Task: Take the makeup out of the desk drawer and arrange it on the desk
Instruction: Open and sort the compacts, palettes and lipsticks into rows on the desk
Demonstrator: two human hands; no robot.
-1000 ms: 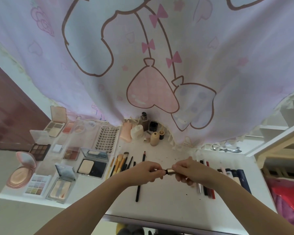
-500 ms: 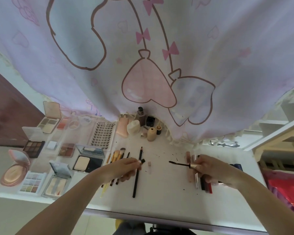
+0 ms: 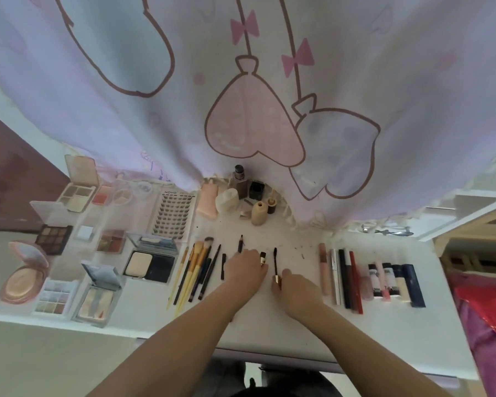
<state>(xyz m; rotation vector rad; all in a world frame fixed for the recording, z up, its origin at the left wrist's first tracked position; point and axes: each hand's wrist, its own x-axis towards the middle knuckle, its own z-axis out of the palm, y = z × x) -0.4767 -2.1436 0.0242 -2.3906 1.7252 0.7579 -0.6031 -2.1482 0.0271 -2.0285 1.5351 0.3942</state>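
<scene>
An opened mascara is being laid out in two parts at the middle of the white desk [image 3: 269, 333]. The mascara tube [image 3: 263, 258], dark with a gold collar, is held at the fingertips of the left hand [image 3: 245, 270], apparently being stood or laid beside a black pencil [image 3: 240, 243]; the fingers are curled over it, though how tightly cannot be told. The mascara wand [image 3: 275, 263] is pinched by its gold cap in the right hand [image 3: 295, 287], bristles pointed away toward the curtain [image 3: 241, 81], the fingers bent closed around the cap. The two parts are kept side by side, probably so that they read as one item within the row. To the left, brushes [image 3: 194, 270] are fanned out, then open palettes and compacts [image 3: 151, 260]; to the right, lip tubes and pencils [image 3: 344, 275] lie parallel. Grouping by kind seems intended. The drawer is not in view.
</scene>
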